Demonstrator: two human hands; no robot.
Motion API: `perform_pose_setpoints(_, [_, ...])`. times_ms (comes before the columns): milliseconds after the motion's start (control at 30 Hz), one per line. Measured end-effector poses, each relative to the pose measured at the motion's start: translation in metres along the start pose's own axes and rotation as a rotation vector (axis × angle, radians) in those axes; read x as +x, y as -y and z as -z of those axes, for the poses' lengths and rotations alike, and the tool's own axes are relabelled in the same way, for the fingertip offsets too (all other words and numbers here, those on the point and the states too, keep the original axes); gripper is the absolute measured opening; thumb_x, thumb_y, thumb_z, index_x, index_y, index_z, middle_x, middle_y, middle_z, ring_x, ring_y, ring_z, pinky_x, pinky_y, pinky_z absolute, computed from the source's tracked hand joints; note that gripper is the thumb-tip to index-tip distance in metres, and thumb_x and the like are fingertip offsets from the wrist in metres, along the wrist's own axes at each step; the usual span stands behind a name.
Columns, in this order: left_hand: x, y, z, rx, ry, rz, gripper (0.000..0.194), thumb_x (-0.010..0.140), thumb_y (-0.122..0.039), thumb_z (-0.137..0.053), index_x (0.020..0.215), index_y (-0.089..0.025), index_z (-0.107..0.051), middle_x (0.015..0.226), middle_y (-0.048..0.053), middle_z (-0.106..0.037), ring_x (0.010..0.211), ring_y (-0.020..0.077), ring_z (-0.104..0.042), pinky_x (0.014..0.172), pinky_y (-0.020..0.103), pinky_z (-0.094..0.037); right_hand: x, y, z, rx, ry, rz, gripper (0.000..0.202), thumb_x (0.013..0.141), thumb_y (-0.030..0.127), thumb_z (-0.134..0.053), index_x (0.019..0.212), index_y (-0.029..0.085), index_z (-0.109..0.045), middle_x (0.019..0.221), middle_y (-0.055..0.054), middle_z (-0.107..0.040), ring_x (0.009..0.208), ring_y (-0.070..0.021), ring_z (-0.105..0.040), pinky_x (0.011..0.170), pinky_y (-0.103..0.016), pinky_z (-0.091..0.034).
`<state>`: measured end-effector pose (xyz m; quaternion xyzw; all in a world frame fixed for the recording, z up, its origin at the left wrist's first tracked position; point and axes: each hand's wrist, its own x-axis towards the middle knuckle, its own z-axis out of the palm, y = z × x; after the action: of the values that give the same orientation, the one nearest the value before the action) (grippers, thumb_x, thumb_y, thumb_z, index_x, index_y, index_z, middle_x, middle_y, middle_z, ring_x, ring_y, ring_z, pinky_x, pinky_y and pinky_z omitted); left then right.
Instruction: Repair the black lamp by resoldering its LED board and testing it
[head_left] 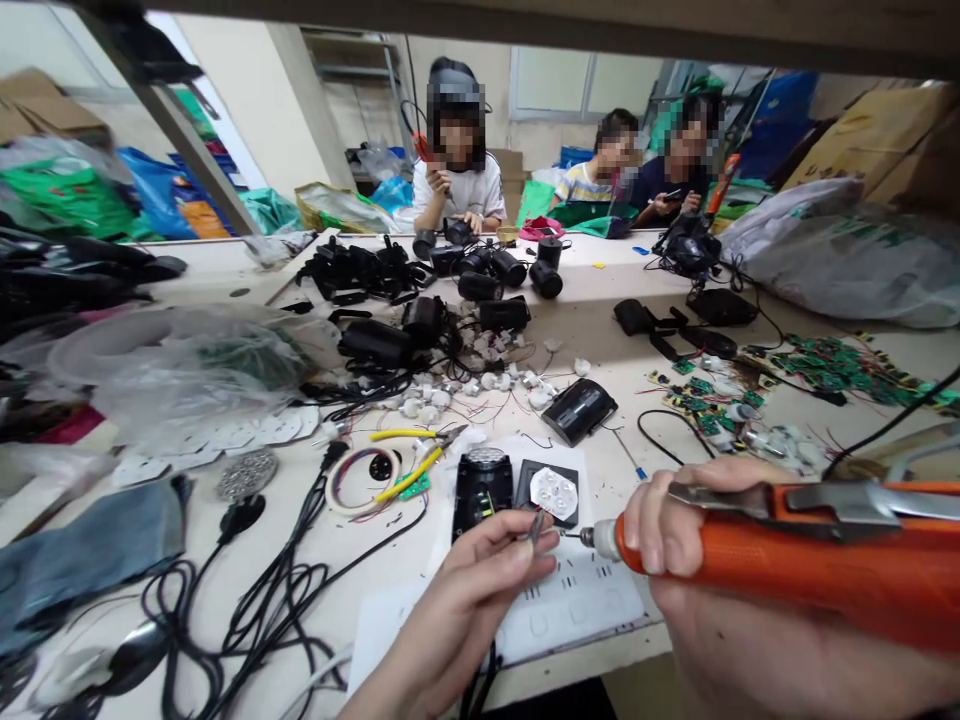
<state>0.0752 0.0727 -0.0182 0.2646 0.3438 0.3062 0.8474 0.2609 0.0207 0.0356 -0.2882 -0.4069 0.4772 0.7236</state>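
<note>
An orange electric screwdriver (795, 550) lies in my right hand (697, 540), its fingers wrapped round the front of the body and its bit pointing left. The fingers of my left hand (499, 565) pinch a small metal piece (535, 524) close to the bit's tip. Just beyond my left hand, an open black housing (482, 485) stands on white paper. To its right lies a black square plate (571, 478) with a white round lens panel (555, 493) on it.
Yellow-handled pliers (409, 475), a tape roll (337, 490) and black cables (277, 600) lie left. Black housings (379, 342) and a plastic bag (187, 365) are beyond. Green circuit boards (840, 365) lie right. Several people sit across the table (585, 345).
</note>
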Motion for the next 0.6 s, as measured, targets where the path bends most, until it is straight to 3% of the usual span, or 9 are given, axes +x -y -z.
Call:
perform_pose_setpoints(167, [-0.003, 0.001, 0.005, -0.081, -0.006, 0.003, 0.035, 0.063, -0.031, -0.087, 0.091, -0.014, -0.075, 0.103, 0.009, -0.068, 0.106, 0.024, -0.06, 0.101, 0.036, -0.046, 0.004, -0.013, -0.026, 0.121, -0.076, -0.083, 0.043, 0.08, 0.066, -0.066, 0.095, 0.026, -0.073, 0.066, -0.007, -0.062, 0.061, -0.0278, -0.057, 0.062, -0.043, -0.051])
perform_pose_setpoints(267, [-0.004, 0.0, 0.009, -0.142, -0.028, 0.003, 0.034, 0.063, -0.028, -0.088, 0.09, -0.012, -0.075, 0.1, 0.01, -0.069, 0.1, 0.0225, -0.063, 0.096, 0.034, -0.05, 0.006, -0.019, -0.037, 0.16, -0.041, -0.116, 0.039, 0.082, 0.061, -0.064, 0.098, 0.026, -0.072, 0.066, -0.006, -0.063, 0.062, -0.0271, -0.058, 0.062, -0.042, -0.052])
perform_pose_setpoints(433, [-0.003, -0.001, 0.013, -0.279, -0.104, 0.013, 0.022, 0.071, -0.018, -0.08, 0.088, -0.004, -0.075, 0.096, 0.015, -0.073, 0.089, 0.0221, -0.069, 0.089, 0.033, -0.056, 0.013, -0.01, -0.031, 0.131, 0.085, -0.178, 0.058, 0.063, 0.07, -0.077, 0.094, 0.022, -0.073, 0.07, -0.01, -0.065, 0.068, -0.0319, -0.061, 0.063, -0.046, -0.054])
perform_pose_setpoints(600, [-0.001, -0.002, 0.013, -0.398, -0.165, 0.091, 0.018, 0.088, -0.012, -0.06, 0.089, 0.0, -0.073, 0.091, 0.018, -0.074, 0.082, 0.0215, -0.072, 0.08, 0.031, -0.061, 0.021, 0.003, -0.022, 0.113, 0.1, -0.442, 0.026, 0.074, 0.045, -0.079, 0.086, 0.022, -0.074, 0.071, -0.01, -0.066, 0.072, -0.0331, -0.063, 0.067, -0.046, -0.055])
